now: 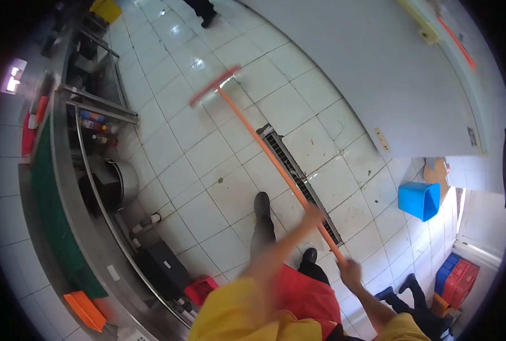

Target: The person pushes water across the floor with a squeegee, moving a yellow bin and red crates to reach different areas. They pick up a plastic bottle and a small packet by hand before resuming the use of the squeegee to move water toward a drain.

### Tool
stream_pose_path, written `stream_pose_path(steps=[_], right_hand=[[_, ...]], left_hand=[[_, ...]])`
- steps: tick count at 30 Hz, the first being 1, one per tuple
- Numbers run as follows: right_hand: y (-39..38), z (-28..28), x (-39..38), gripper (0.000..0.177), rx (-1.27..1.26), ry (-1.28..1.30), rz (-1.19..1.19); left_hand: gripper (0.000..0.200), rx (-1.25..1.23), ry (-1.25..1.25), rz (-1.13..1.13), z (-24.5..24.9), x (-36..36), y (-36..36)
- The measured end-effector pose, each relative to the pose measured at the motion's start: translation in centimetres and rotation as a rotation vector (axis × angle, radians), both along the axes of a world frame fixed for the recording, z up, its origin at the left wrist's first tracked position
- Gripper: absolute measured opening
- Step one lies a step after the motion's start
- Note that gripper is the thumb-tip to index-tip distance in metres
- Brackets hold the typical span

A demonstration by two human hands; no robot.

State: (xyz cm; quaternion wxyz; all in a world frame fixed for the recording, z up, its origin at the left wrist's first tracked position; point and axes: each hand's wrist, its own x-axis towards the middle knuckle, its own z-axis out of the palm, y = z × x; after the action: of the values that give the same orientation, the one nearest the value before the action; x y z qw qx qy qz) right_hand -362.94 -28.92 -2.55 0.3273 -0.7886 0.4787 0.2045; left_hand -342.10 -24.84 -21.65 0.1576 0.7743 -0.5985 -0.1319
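Orange handle, red crossbar: the floor squeegee [270, 154] extends diagonally over the white tile floor [205, 193], its crossbar lying at the far end, beyond the long drain grate [301, 182]. The left hand [314, 217] is closed around the handle partway along; the fingers are wrapped on the shaft, slightly blurred. The right hand [350, 274] is closed around the handle nearer its close end – fingers narrow, holding the shaft. The handle passes above part of the grate. To the left stands a metal counter [102, 267] with a large pot [125, 182] on the level below. To the right, a blue bin [419, 200] is positioned near the wall; a red crate [459, 283] is located lower right, near the legs [416, 298] of another person. A further person's foot [209, 20] is visible at the top.
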Motion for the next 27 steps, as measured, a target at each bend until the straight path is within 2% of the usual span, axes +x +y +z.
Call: stream_pose_path(steps=[1,2,3,5,6,7,8,10,11,13,14,15,16,17,18,20,22,24,26,27], right_hand=[[-0.4,-1.6,8.1,0.039,-0.026,0.008,0.043],[-0.6,-3.6,15.2,0.038,0.032,0.003,0.016],[-0.9,-5.9,21.2,0.036,0.056,-0.17,0.033],[-1.1,-9.8,33.0,0.035,0.056,-0.369,0.04],[-1.3,-11.8,38.1,0.037,0.124,-0.541,0.035],[-1.4,-12.6,43.0,0.035,0.206,-0.612,0.023],[-1.0,-10.7,46.9,0.033,0.263,-0.643,-0.026],[-0.3,-6.4,50.7,0.031,0.358,-0.37,-0.039],[-0.1,-7.7,49.8,0.031,0.356,-0.357,-0.046],[1.2,-10.4,46.2,0.032,0.113,-0.473,0.044],[1.7,-10.3,43.7,0.032,0.148,-0.422,0.025],[2.2,-10.0,40.3,0.032,0.178,-0.373,0.002],[2.9,-10.0,36.3,0.032,0.13,-0.436,-0.016],[2.8,-9.2,32.6,0.032,0.147,-0.351,-0.008],[2.7,-8.3,28.8,0.032,0.185,-0.324,-0.047],[1.7,-6.7,17.6,0.033,0.237,-0.351,-0.099],[1.3,-4.9,9.8,0.034,0.256,-0.228,-0.126],[1.0,-3.1,1.9,0.034,0.247,-0.206,-0.118],[1.0,-1.0,-6.4,0.034,0.257,-0.18,-0.111],[1.1,0.5,-10.4,0.033,0.275,-0.087,-0.107]], left_hand=[[0.015,-0.19,0.111,0.064,-4.7,7.3,0.0],[0.014,-0.166,-0.114,0.109,-6.6,14.7,-0.1],[0.013,-0.133,-0.336,0.162,-8.7,22.1,-0.2],[0.01,0.11,-0.375,0.176,-3.2,35.0,0.3],[0.01,0.123,-0.486,0.348,-2.3,38.8,0.5],[0.011,0.197,-0.31,0.374,-1.4,42.8,0.8],[0.012,-0.006,-0.468,0.375,-1.1,45.2,1.7],[0.012,-0.039,-0.302,0.298,1.7,48.2,2.9],[0.012,-0.038,-0.287,0.294,0.8,48.2,3.3],[0.014,0.102,-0.159,0.067,0.0,48.3,3.5],[0.014,0.096,-0.165,0.07,-0.4,47.3,3.6],[0.016,0.221,-0.25,0.084,-0.9,45.1,3.6],[0.019,0.339,-0.331,0.098,-0.9,42.7,2.9],[0.02,0.509,-0.298,-0.003,0.2,40.4,1.8],[0.022,0.683,-0.262,-0.109,1.4,37.4,0.8],[0.011,0.481,-0.113,-0.077,0.6,26.5,0.5],[0.007,0.597,-0.111,-0.192,1.3,18.8,-0.2],[0.007,0.678,-0.042,-0.299,4.2,11.2,-1.1],[0.008,0.604,-0.004,-0.331,5.0,2.6,-0.9],[0.009,0.577,0.016,-0.333,4.7,-2.1,-0.5]])
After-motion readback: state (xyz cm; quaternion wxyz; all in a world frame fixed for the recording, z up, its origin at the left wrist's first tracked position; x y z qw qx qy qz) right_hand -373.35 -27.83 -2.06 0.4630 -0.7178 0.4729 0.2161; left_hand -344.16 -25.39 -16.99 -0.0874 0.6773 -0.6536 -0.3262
